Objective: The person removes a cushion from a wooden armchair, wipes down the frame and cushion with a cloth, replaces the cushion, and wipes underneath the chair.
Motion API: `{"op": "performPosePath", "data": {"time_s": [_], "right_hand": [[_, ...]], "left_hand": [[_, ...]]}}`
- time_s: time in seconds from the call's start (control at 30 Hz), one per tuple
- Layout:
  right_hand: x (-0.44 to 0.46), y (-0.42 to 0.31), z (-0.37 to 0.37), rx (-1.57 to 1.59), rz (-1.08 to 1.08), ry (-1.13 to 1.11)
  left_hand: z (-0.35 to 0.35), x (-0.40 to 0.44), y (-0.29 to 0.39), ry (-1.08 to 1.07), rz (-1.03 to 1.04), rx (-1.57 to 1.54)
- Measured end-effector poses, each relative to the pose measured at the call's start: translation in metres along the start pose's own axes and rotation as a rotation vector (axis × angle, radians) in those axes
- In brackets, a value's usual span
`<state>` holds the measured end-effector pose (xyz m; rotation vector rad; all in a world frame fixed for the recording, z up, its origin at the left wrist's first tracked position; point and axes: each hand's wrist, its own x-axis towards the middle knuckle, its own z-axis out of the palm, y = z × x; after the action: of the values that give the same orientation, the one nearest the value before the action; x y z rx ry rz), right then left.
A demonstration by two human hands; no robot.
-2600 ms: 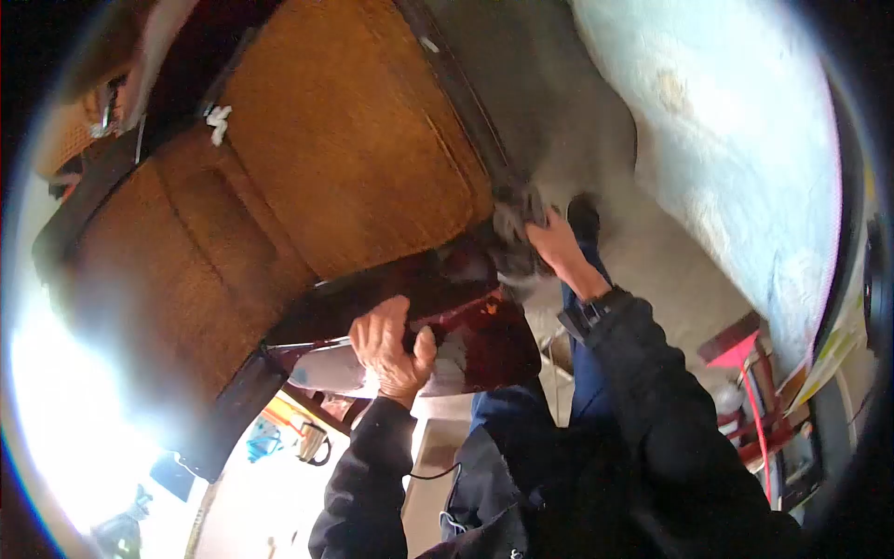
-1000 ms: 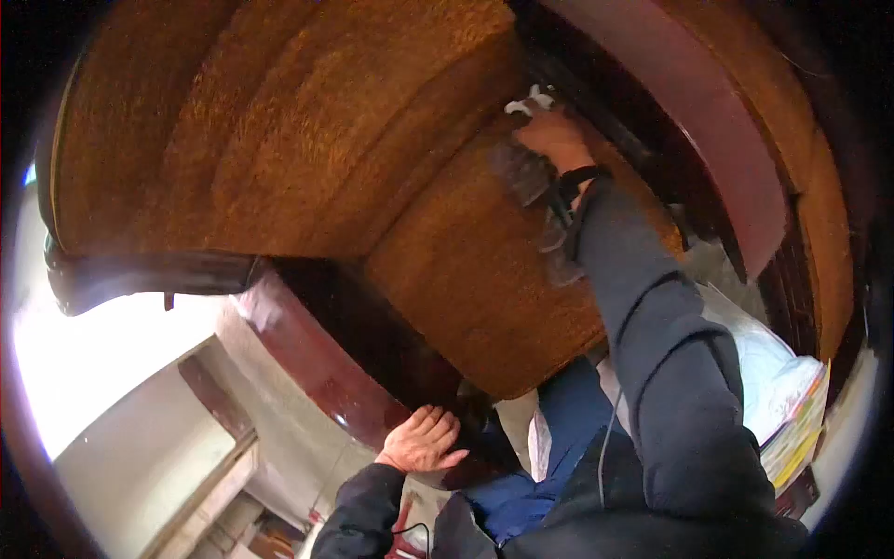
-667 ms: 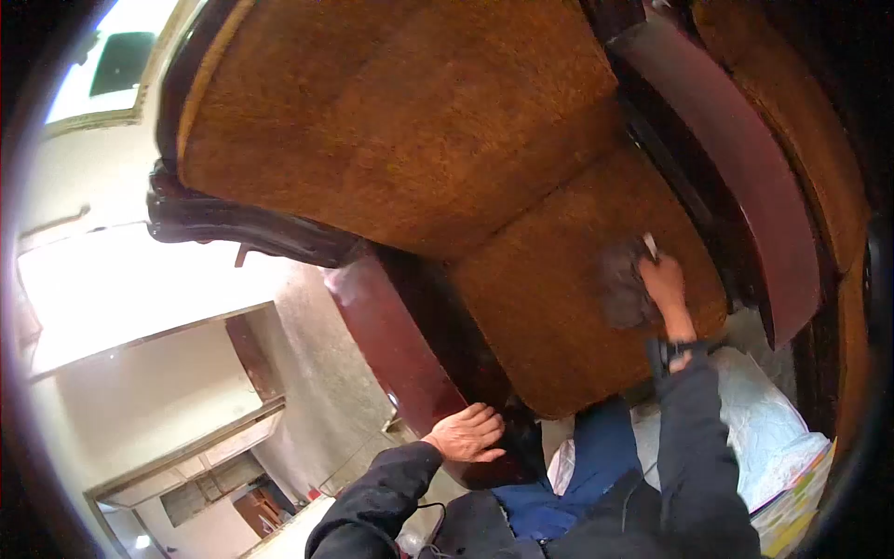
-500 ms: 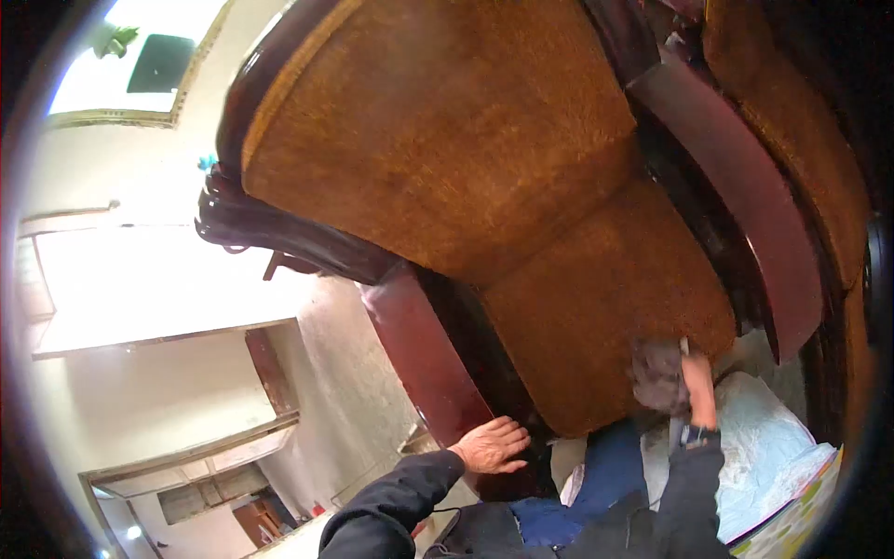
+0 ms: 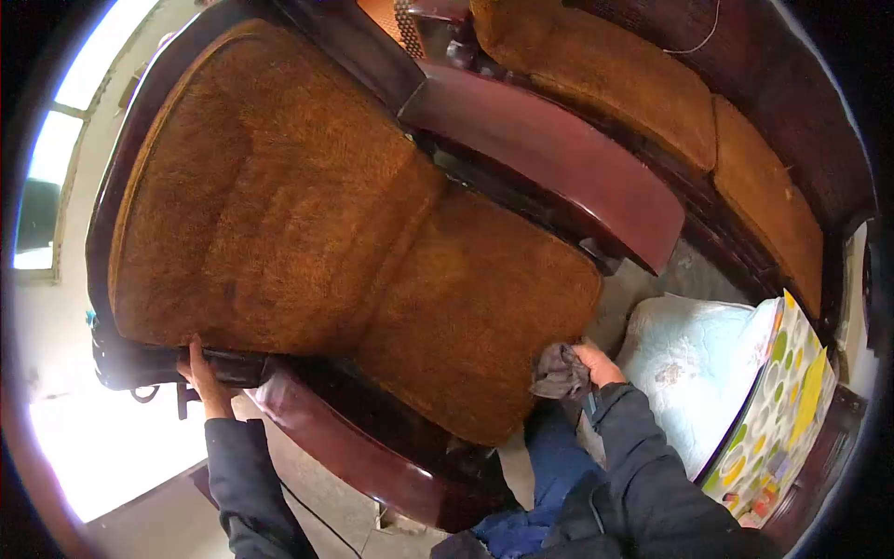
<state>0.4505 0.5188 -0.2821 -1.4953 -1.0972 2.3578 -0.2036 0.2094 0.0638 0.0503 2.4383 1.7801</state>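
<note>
A dark wooden armchair with brown plush padding (image 5: 279, 214) fills the middle of the head view. My left hand (image 5: 203, 380) grips the dark frame at the near side of its backrest (image 5: 237, 368), with a finger over the padding's edge. A crumpled grey-brown cloth (image 5: 561, 371) is bunched in my right hand (image 5: 598, 361), whose fingers are closed on it. The cloth is at the front edge of the seat padding (image 5: 466, 317). Part of the right hand's grip is hidden by the cloth.
A reddish wooden armrest (image 5: 559, 168) lies beyond the seat, another (image 5: 363, 456) nearer me. Behind stands a brown-cushioned sofa (image 5: 633, 93). At right are a pale blue padded cloth (image 5: 689, 363) and a table with a dotted cover (image 5: 773, 419). A black cable (image 5: 321, 517) hangs near my left arm.
My left hand has gone from the near armrest up to the backrest frame. My right hand still holds the cloth at the seat's front. The view has turned toward the sofa and table.
</note>
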Motion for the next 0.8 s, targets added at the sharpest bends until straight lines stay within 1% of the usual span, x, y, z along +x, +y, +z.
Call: {"op": "performPosePath", "data": {"time_s": [0.03,0.07,0.1,0.17,0.2,0.23,0.3,0.33,0.37,0.4,0.43,0.47,0.5,0.53,0.57,0.6,0.63,0.67,0.7,0.73,0.77,0.8], "right_hand": [[-0.014,-0.028,0.014,0.252,0.243,0.067],[-0.03,-0.046,0.021,0.339,0.357,0.036],[-0.034,-0.048,0.022,0.342,0.376,0.035],[-0.037,-0.053,0.023,0.431,0.329,-0.054],[-0.063,-0.081,0.037,0.429,0.286,-0.056],[-0.075,-0.084,0.039,0.426,0.293,-0.058],[-0.099,-0.092,0.04,0.554,0.171,-0.079],[-0.153,-0.161,0.094,0.589,0.087,-0.064],[-0.14,-0.155,0.085,0.583,0.09,-0.066],[-0.118,-0.141,0.07,0.281,0.105,-0.178],[-0.114,-0.151,0.074,-0.023,0.113,-0.288],[-0.124,-0.156,0.081,-0.042,0.046,-0.273],[-0.125,-0.163,0.081,-0.039,0.041,-0.273],[-0.125,-0.17,0.081,-0.286,0.04,-0.308],[-0.129,-0.176,0.083,-0.532,0.042,-0.336],[-0.14,-0.187,0.095,-0.528,0.036,-0.331],[-0.155,-0.206,0.118,-0.565,-0.083,-0.276],[-0.171,-0.226,0.139,-0.607,-0.208,-0.217],[-0.182,-0.237,0.148,-0.649,-0.329,-0.154],[-0.182,-0.237,0.146,-0.77,-0.169,-0.22],[-0.2,-0.252,0.152,-0.775,-0.173,-0.204],[-0.228,-0.276,0.163,-0.64,-0.205,-0.22]], "left_hand": [[-0.002,0.001,-0.002,0.043,0.013,-0.003],[-0.005,0.0,-0.004,0.087,0.024,-0.002],[-0.003,-0.003,-0.004,0.089,0.016,0.015],[0.006,-0.004,-0.001,0.111,-0.104,-0.132],[-0.004,0.006,-0.01,-0.036,-0.056,-0.056],[0.004,-0.004,-0.005,-0.03,-0.06,-0.051],[0.04,-0.033,0.019,0.032,-0.041,-0.064],[0.042,-0.036,0.025,0.04,-0.009,-0.026],[0.042,-0.041,0.028,0.046,-0.013,-0.027],[0.045,-0.044,0.031,0.023,-0.015,-0.03],[0.046,-0.05,0.034,-0.001,-0.014,-0.036],[0.042,-0.057,0.035,-0.003,-0.011,-0.039],[0.035,-0.068,0.037,-0.132,-0.007,-0.038],[0.027,-0.08,0.04,-0.261,-0.001,-0.039],[0.019,-0.098,0.041,-0.271,0.119,0.082],[0.012,-0.12,0.042,-0.28,0.24,0.2],[0.003,-0.135,0.033,-0.223,0.257,0.283],[0.007,-0.176,0.051,-0.205,0.18,0.185],[-0.008,-0.197,0.045,-0.186,0.144,0.14],[-0.05,-0.192,0.002,-0.166,0.15,-0.033],[-0.06,-0.217,0.008,-0.092,0.164,-0.033],[-0.066,-0.245,0.021,0.002,0.193,0.035]]}}
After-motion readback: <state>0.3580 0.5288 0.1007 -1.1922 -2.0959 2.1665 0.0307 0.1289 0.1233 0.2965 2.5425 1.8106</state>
